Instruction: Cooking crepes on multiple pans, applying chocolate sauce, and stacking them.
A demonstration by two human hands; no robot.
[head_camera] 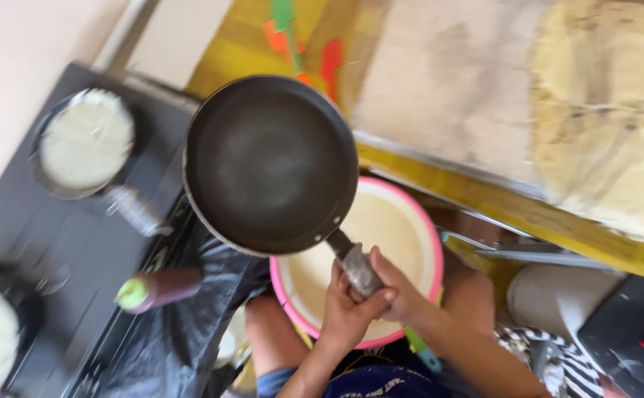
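The head view is blurred by motion. The black frying pan (270, 163) is held empty above a pink-rimmed bowl (431, 243) of pale batter and hides the bowl's upper left part. The pan's long axis runs diagonally: its handle (357, 267) points down-right toward the person, its round body up-left. Both the left hand (345, 315) and right hand (403, 291) are wrapped tightly around the handle, covering its end. On the dark stove (64, 236), a second pan (86, 141) holds a pale round; another at the lower left is cut off. A bottle (161, 287) with a green cap lies beside black plastic (182, 332).
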